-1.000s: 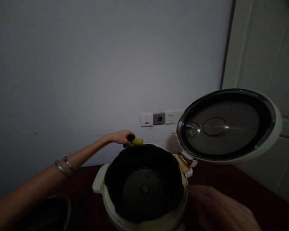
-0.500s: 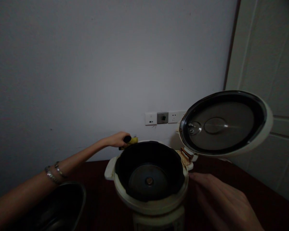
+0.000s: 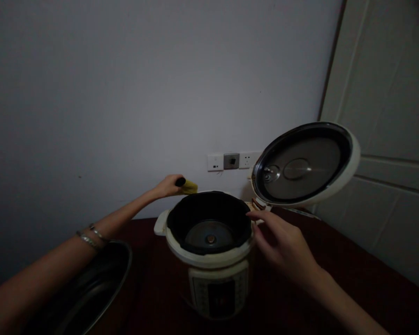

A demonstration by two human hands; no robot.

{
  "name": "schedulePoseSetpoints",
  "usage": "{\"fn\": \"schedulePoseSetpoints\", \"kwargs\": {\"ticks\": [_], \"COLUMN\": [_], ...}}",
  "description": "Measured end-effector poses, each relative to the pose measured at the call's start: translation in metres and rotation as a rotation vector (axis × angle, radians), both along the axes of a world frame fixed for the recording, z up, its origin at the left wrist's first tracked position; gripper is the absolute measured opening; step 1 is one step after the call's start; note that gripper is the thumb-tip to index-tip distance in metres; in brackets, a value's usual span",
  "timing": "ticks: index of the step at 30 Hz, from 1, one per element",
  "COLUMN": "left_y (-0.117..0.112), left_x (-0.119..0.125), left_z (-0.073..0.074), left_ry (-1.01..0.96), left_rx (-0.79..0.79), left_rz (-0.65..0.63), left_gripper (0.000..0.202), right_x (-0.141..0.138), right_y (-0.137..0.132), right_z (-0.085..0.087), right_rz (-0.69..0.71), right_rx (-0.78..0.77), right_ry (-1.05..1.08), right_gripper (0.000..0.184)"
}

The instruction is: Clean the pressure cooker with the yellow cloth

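The cooker (image 3: 209,259) stood on the dark red desk (image 3: 338,249), its lid (image 3: 305,165) already swung open to the right. Its chamber looked bare down to a round plate (image 3: 210,238), with a metal bowl (image 3: 103,281) apart at the left, so the opening and emptying seemed done. The left hand (image 3: 168,185) was closed around a yellow cloth-like thing (image 3: 190,187) with a black end, behind the rim; wiping appeared unfinished. The right hand's (image 3: 286,242) bent fingers met the right rim, whether gripping I could not tell. The lid remained unshut.
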State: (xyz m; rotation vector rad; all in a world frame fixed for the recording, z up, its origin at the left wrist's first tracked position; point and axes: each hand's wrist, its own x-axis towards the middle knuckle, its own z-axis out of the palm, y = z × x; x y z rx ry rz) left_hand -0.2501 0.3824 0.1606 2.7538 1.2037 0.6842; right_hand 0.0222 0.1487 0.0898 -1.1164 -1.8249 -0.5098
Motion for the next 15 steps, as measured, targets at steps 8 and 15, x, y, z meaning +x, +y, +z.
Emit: {"fn": "schedulePoseSetpoints", "kwargs": {"ticks": [8, 15], "left_y": [0.000, -0.078], "left_x": [-0.006, 0.026], "left_z": [0.025, 0.055], "left_ry": [-0.261, -0.369], "left_rx": [0.360, 0.292], "left_rz": [0.158, -0.012], "left_gripper": [0.025, 0.027], "right_x": [-0.010, -0.019], "right_y": [0.002, 0.004], "right_z": [0.009, 0.037], "right_rz": [0.052, 0.151], "right_rx": [-0.028, 0.022], "right_ry": [0.040, 0.038], "right_gripper": [0.025, 0.046]}}
